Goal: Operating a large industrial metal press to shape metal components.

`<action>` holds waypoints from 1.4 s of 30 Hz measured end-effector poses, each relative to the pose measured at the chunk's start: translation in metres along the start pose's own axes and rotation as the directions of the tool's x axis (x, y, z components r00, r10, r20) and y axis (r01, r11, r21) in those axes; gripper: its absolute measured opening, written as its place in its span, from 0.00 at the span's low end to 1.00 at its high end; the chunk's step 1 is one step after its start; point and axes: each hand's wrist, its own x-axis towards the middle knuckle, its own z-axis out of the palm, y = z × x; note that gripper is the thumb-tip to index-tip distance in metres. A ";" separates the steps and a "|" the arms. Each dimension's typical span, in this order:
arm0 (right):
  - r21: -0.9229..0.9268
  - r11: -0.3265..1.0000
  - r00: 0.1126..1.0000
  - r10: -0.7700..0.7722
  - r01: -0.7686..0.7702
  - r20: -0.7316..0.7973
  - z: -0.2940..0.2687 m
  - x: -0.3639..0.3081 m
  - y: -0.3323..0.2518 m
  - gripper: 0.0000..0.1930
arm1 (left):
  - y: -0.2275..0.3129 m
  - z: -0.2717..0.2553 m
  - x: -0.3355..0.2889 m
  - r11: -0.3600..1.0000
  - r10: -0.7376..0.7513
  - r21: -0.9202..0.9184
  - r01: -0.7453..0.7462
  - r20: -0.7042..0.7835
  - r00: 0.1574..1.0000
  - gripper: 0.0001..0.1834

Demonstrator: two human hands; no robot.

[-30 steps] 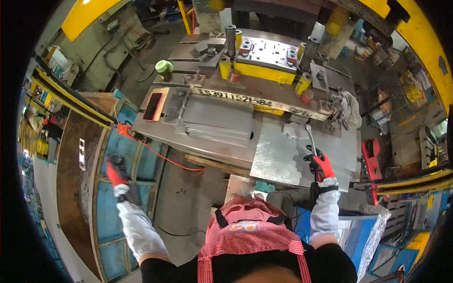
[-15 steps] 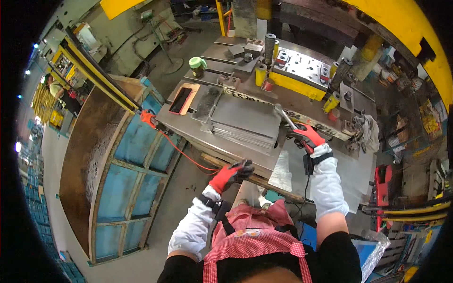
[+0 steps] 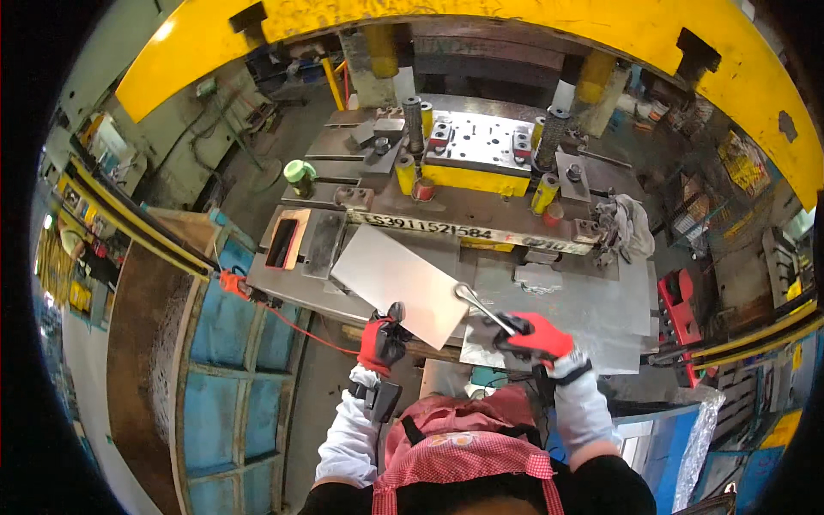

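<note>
A flat rectangular metal sheet (image 3: pixel 399 279) is turned at an angle over the near part of the press table, its near corner toward me. My left hand (image 3: pixel 383 342), in a red and black glove, is closed at its near left edge. In my right hand (image 3: pixel 536 336), also gloved, is a silver rod-handled tool (image 3: pixel 485 306) with a round head. That head meets the sheet's right edge. What lies directly beneath the sheet is mostly hidden.
Behind stands a yellow-based die (image 3: pixel 481 146) with upright posts. A phone (image 3: pixel 281 243) lies left of the sheet, a green-lidded bottle (image 3: pixel 299 178) beyond it. A grey rag (image 3: pixel 627 227) sits at right. A blue-sided bin (image 3: pixel 219 369) stands left.
The sheet has come off the stack and turned, its near corner now toward me. My left hand has moved up to its edge. The tool in my right hand has come lower and nearer.
</note>
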 end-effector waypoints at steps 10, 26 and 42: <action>0.336 0.867 0.871 -0.196 0.369 -0.450 0.021 -0.032 -0.046 0.19 | 0.065 0.105 0.195 0.946 0.161 0.151 -0.286 0.548 0.821 0.12; 0.115 0.941 0.909 -0.268 0.318 -0.320 -0.024 0.020 -0.066 0.09 | 0.031 0.126 0.151 0.637 -0.041 -0.583 0.505 0.628 0.777 0.16; 0.130 0.854 0.246 0.003 0.504 -0.969 -0.039 -0.006 0.125 0.20 | 0.023 0.153 0.170 0.659 -0.235 -0.655 0.371 0.289 0.928 0.15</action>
